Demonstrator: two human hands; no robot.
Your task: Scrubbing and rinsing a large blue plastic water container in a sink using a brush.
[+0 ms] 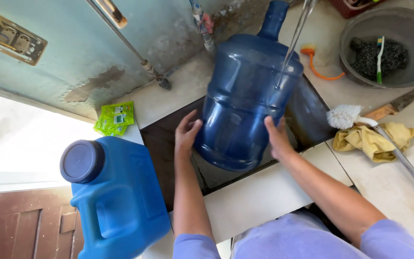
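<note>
A large dark blue translucent water bottle (245, 91) is held over a dark sink (168, 139), tilted with its neck pointing away. My left hand (186, 132) presses on its lower left side. My right hand (277, 137) grips its lower right side. A thin stream of water (293, 45) runs down from above onto the bottle's upper right shoulder.
A light blue plastic jerrycan (120, 201) with a round dark cap stands at the left. Green sachets (115, 116) lie by the wall. A white brush (346, 116), yellow cloth (374, 139), orange brush (315, 60) and grey basin (389, 45) with a scourer lie at the right.
</note>
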